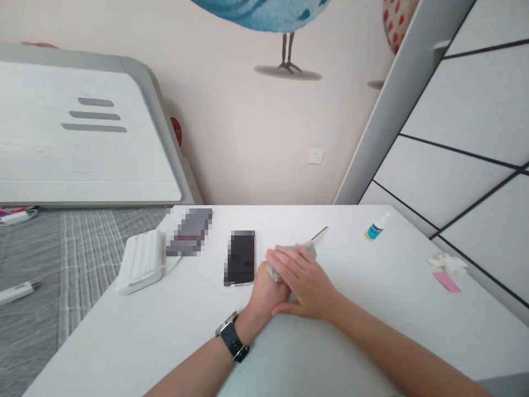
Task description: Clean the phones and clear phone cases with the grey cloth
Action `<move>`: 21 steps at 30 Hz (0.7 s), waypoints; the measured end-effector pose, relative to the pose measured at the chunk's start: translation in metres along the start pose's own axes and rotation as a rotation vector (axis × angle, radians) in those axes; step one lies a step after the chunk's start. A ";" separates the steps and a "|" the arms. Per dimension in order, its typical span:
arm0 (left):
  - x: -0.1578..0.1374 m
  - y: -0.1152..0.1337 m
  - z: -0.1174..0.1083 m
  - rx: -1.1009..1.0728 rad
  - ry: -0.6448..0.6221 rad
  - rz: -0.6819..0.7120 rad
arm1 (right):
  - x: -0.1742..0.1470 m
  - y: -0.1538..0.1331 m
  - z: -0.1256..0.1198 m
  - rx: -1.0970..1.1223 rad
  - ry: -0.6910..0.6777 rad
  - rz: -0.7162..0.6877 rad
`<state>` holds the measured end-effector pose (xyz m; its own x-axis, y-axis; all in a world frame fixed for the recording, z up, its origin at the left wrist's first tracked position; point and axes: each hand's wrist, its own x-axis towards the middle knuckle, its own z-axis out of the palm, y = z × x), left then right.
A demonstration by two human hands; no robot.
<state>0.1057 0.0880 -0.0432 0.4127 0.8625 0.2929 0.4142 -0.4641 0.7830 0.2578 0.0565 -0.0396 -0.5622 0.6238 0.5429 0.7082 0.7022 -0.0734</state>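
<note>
My left hand (268,289), with a dark-strapped watch (232,336) on its wrist, lies under my right hand, above the white table. My left fingers are mostly hidden but look closed. My right hand (303,281) lies across it, its fingers pressed over a crumpled grey cloth (306,251). Out from the cloth, on the far right side, sticks a slim flat thing (320,234) with a pale edge; its kind is hidden. Just left of my hands a phone (242,256) with a dark screen lies on the table, partly pixelated.
A white power strip (142,256) with a cable stands at the table's left edge, beside a pixelated purplish thing (190,231). To the right are a small spray bottle (375,229), crumpled white tissue (450,263) and a pink slip (446,282). A bed (103,264) adjoins the left.
</note>
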 end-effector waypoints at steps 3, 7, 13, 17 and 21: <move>-0.003 0.009 -0.002 -0.058 0.056 0.008 | -0.001 0.018 -0.007 0.005 0.186 0.215; -0.008 0.023 -0.003 -0.280 0.178 -0.039 | -0.006 0.027 -0.012 0.153 0.295 0.356; -0.006 0.031 -0.013 -0.515 0.270 -0.120 | -0.001 0.008 -0.006 0.307 0.330 0.437; -0.008 0.036 -0.018 -0.525 0.155 -0.049 | -0.004 0.005 -0.005 0.580 0.434 0.566; -0.010 0.041 -0.017 -0.541 0.039 0.012 | -0.004 -0.005 -0.008 0.743 0.490 0.657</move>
<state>0.1047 0.0641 -0.0041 0.3800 0.8693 0.3160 -0.0712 -0.3131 0.9470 0.2604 0.0479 -0.0351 0.1754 0.8626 0.4746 0.2822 0.4178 -0.8636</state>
